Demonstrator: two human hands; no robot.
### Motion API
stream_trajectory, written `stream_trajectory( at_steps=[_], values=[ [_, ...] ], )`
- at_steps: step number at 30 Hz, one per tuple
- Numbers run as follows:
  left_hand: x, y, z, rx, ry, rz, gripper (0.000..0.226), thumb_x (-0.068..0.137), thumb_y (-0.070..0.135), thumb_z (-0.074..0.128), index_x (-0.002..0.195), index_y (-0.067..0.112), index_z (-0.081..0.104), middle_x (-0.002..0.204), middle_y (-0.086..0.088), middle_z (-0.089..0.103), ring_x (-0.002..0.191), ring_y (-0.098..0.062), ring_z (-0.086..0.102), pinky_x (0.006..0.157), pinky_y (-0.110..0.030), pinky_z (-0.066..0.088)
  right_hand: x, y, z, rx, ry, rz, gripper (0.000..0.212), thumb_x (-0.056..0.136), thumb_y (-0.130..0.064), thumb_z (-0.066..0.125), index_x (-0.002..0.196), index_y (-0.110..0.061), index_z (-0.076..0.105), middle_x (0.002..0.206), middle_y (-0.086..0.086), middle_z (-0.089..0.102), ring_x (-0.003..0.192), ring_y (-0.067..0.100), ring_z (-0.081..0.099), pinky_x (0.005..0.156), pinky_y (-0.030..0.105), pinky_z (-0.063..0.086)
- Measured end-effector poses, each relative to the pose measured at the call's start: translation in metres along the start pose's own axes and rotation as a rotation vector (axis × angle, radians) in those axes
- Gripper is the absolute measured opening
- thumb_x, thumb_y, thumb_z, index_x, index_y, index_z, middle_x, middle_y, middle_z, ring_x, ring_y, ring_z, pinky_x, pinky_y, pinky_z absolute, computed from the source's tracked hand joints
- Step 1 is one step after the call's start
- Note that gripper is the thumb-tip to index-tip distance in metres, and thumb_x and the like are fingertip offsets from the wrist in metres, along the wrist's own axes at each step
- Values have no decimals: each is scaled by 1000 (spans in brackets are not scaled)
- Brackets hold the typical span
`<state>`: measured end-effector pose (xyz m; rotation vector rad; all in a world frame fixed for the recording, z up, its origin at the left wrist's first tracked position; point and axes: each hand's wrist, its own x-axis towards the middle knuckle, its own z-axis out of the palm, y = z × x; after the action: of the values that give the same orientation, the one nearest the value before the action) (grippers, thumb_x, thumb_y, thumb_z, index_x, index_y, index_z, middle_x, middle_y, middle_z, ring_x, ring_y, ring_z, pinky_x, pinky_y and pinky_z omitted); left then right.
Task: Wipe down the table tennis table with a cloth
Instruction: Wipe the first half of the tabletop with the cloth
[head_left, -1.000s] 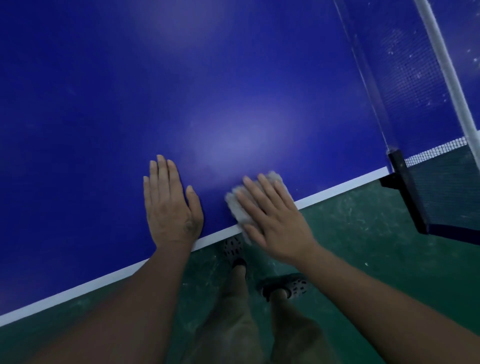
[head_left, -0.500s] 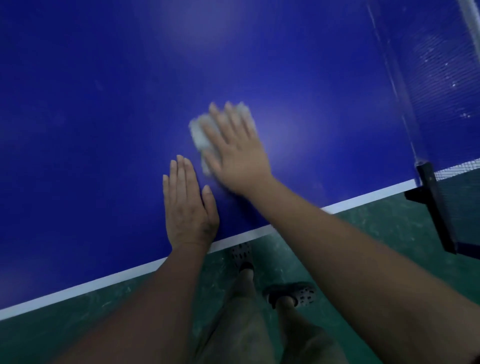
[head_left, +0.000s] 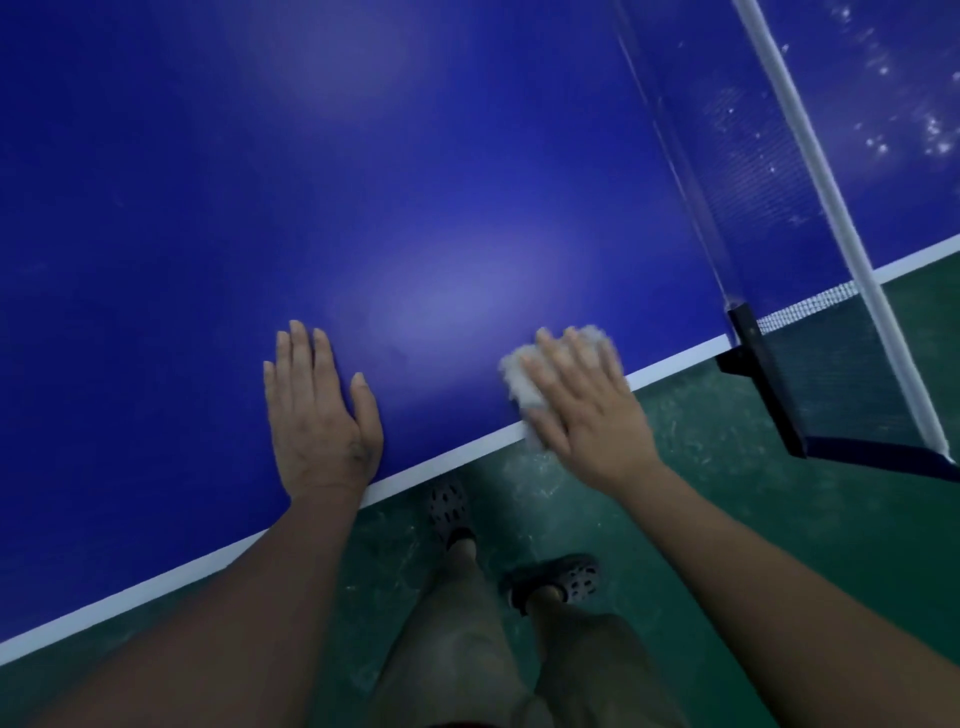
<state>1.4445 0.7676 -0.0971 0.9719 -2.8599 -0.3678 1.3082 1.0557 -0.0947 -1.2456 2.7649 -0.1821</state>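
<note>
The blue table tennis table fills most of the view, with a white line along its near edge. My left hand lies flat on the blue top near that edge, fingers straight. My right hand presses a pale grey cloth flat against the table right at the white edge line. The cloth shows past my fingertips and thumb side; the rest is hidden under my palm.
The net with its white top band crosses the table at the right, held by a dark clamp post at the table edge. Below the edge is green floor, with my legs and dark perforated shoes.
My right hand has pulled the cloth back from farther up the table to the near edge, and to the right. My left hand stays flat in place.
</note>
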Motion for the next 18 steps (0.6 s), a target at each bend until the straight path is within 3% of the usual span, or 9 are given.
stream_trajectory(
  at_steps=[3, 4, 5, 7, 8, 10, 13, 16, 18],
  values=[
    [0, 3, -2, -5, -15, -7, 65, 113, 36, 36, 169, 3, 29, 180, -15, 20, 169, -29, 11, 138, -47, 7, 11, 10, -8, 23, 49, 685, 62, 114, -47, 31, 171, -22, 26, 179, 7, 15, 166, 36, 10, 129, 69, 10],
    [0, 3, -3, -3, -23, -11, 66, 113, 37, 35, 169, 3, 29, 180, -15, 20, 168, -29, 11, 138, -47, 7, 16, -6, -5, 5, 24, 717, 63, 114, -47, 29, 171, -21, 23, 180, 9, 12, 166, 38, 8, 128, 70, 9],
    [0, 5, -4, 1, -32, -15, 66, 113, 38, 34, 169, 3, 28, 180, -15, 19, 168, -29, 11, 138, -47, 7, 18, -24, -3, -9, -1, 571, 63, 113, -46, 29, 171, -20, 24, 179, 10, 12, 165, 39, 10, 127, 71, 9],
    [0, 7, -8, 8, -57, -23, 68, 113, 41, 31, 169, 4, 27, 180, -15, 17, 169, -29, 10, 138, -48, 7, 7, -46, 6, 38, -25, 97, 61, 113, -46, 33, 170, -22, 29, 178, 7, 20, 164, 37, 17, 127, 72, 11],
    [1, 7, -9, 4, -71, -23, 68, 113, 41, 31, 170, 3, 26, 180, -15, 16, 169, -30, 9, 138, -49, 7, 1, -41, 6, 37, -28, -29, 60, 113, -47, 35, 169, -25, 30, 178, 3, 22, 164, 34, 20, 127, 72, 11],
    [0, 10, -11, -22, -92, -29, 65, 115, 37, 35, 169, 2, 27, 180, -16, 16, 168, -32, 9, 137, -50, 7, -5, -18, 1, -3, 2, 36, 58, 113, -47, 39, 169, -32, 32, 177, -1, 25, 164, 29, 23, 125, 76, 9],
    [-16, 29, -18, -33, -123, -49, 61, 114, 25, 46, 168, -1, 30, 179, -20, 17, 168, -37, 10, 137, -52, 6, -9, -1, -11, 102, -41, 434, 53, 114, -45, 39, 166, -35, 36, 177, -2, 26, 165, 28, 18, 125, 75, 9],
    [-38, 65, -24, -62, -232, -34, 63, 111, 19, 50, 167, -2, 31, 179, -23, 15, 167, -42, 7, 136, -54, 8, -14, -11, -19, 183, -107, 455, 51, 114, -45, 39, 165, -38, 38, 178, -3, 22, 166, 26, 12, 126, 67, 19],
    [-55, 91, -27, -100, -339, 20, 68, 106, 18, 57, 167, 0, 33, 179, -23, 14, 167, -44, 4, 136, -55, 11, -27, -20, -23, 253, -146, 435, 47, 115, -42, 41, 162, -40, 41, 178, -8, 20, 165, 21, 11, 118, 56, 32]
  ],
)
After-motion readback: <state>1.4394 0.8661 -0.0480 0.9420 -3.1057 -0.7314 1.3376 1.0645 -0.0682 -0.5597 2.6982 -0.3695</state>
